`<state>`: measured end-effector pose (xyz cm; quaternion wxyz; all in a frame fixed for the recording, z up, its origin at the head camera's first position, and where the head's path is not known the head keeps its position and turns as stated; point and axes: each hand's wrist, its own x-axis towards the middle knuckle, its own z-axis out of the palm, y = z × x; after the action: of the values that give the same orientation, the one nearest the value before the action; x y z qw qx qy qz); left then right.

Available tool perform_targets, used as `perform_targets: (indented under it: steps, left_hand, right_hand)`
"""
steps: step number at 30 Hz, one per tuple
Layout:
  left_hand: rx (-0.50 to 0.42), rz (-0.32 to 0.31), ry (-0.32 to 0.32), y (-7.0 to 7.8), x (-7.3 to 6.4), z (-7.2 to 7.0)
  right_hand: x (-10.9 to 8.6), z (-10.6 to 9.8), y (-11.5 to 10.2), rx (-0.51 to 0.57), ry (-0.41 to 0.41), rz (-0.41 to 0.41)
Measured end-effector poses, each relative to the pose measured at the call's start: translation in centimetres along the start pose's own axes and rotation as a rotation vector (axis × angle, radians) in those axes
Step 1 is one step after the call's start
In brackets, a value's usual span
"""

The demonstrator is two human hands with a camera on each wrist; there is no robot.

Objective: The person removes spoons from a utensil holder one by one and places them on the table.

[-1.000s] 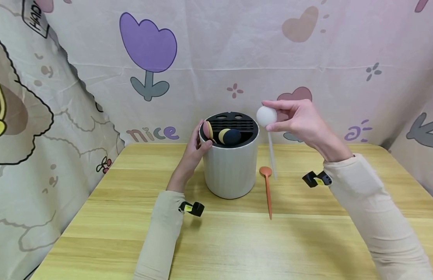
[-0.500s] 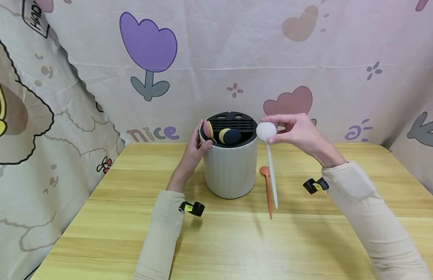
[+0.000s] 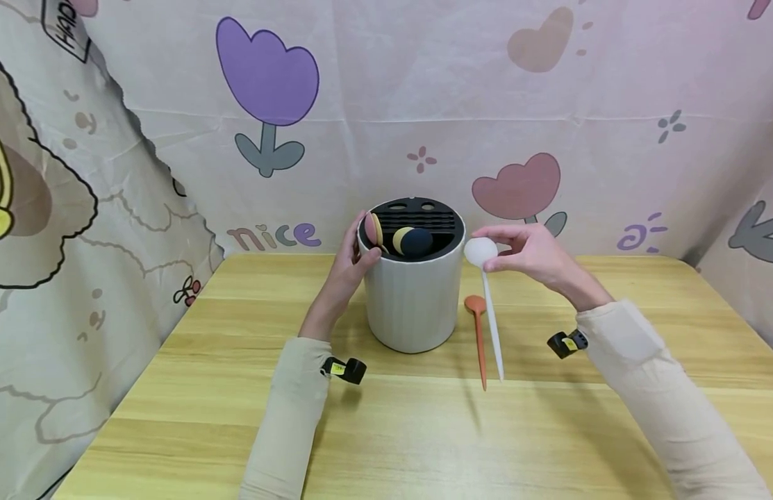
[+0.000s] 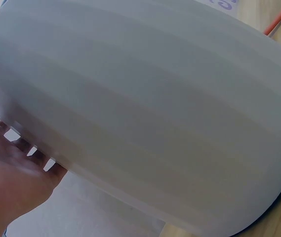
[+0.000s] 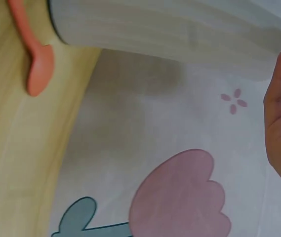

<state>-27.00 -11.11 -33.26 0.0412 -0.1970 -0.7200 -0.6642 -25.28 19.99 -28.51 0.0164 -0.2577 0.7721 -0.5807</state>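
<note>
The pale wooden table (image 3: 386, 437) is marked by grain and crossed by straight seams. Toward its back, a ribbed off-white bin (image 3: 412, 305) is stood upright; just beside it, to the right, an orange spoon (image 3: 479, 336) is laid, broad end pointed rearward.

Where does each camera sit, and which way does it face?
Head: on the head, looking forward and down at the white container, white spoon and orange spoon; left hand, right hand and sleeves show.
Left wrist: on that wrist, facing the container's side; that hand partly shows.
Right wrist: on that wrist, facing the container and backdrop; that hand partly shows.
Both wrist views share the container and orange spoon.
</note>
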Motion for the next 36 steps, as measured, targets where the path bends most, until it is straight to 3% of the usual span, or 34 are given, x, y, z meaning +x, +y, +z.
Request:
perform_targets:
  steps: [19, 29, 36]
  left_hand:
    - [0.000, 0.007, -0.005, 0.0, 0.0, 0.0]
    - [-0.004, -0.008, -0.003, 0.1, -0.1, 0.0]
    - [-0.009, -0.008, -0.007, 0.2, -0.1, 0.1]
  right_hand:
    - [-1.3, -0.3, 5.1, -0.239, 0.008, 0.153]
    - [-1.8, -1.1, 6.7, -0.267, -0.004, 0.193]
    - [-1.8, -1.7, 8.2, -0.297, -0.055, 0.252]
